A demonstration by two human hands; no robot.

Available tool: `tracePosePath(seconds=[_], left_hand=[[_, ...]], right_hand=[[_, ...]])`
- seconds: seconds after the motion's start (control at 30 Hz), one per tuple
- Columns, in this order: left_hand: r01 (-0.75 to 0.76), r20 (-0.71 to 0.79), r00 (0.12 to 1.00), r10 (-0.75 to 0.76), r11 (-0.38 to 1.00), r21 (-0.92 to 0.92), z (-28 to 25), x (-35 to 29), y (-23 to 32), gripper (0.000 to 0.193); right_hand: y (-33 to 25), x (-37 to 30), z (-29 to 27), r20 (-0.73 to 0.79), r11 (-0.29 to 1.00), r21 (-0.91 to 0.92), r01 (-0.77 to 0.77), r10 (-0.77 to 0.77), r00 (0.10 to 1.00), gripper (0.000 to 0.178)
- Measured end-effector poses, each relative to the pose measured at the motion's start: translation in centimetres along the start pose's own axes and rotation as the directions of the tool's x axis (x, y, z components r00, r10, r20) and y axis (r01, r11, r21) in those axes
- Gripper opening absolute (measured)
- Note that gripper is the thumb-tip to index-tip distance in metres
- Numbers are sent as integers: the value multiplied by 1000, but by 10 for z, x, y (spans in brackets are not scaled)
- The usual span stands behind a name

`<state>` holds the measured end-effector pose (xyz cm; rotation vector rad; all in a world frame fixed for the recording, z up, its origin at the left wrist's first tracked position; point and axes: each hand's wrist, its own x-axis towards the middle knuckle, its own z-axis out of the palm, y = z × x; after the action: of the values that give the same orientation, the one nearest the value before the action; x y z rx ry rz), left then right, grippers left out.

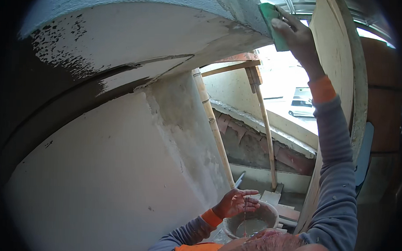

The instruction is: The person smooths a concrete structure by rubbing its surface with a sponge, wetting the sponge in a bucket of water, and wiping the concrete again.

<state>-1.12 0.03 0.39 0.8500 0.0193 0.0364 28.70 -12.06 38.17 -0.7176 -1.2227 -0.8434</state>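
Observation:
Raised high at the upper right, my right hand (297, 38) grips a flat green sponge (275, 28). One face of it lies against the end of the grey plastered beam (247, 14). My left hand (238, 204) is low in the middle, fingers stretched out and apart, with nothing gripped in it. Beneath those fingers stands a round bucket (273, 212) holding greyish liquid. A thin reddish line hangs from near the left fingers toward the bucket; what it is cannot be made out.
A smooth pale wall (97, 166) fills the left, below a partly dark, patchy ceiling edge. Bamboo poles (213, 121) stand beyond my left hand. A tall wooden board (338, 55) rises beside my right arm. Outside, a white van (301, 107) is parked below.

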Motion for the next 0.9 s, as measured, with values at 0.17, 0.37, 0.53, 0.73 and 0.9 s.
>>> tracePosePath(seconds=[0.17, 0.37, 0.53, 0.73, 0.9], left_hand=[[-23, 11, 1000, 24, 1000, -8, -6, -1, 6, 66], [-1, 32, 1000, 1, 1000, 2, -5, 2, 4, 66], [-42, -22, 999, 42, 999, -5, -6, 0, 5, 66], [19, 30, 999, -19, 1000, 7, -13, 7, 3, 67], [-42, 1, 999, 42, 999, -19, -15, 1, 7, 67]], right_hand=[[-51, -3, 7, 82, 983, 162, 81, -95, 992, 54], [15, 2, 3, -52, 997, 69, 36, -32, 998, 60], [-67, -1, 13, 52, 981, 156, 113, -122, 991, 60], [5, 30, 3, -7, 992, 107, -64, 65, 998, 64], [-52, -6, 16, 51, 979, 78, 186, -190, 980, 60]])
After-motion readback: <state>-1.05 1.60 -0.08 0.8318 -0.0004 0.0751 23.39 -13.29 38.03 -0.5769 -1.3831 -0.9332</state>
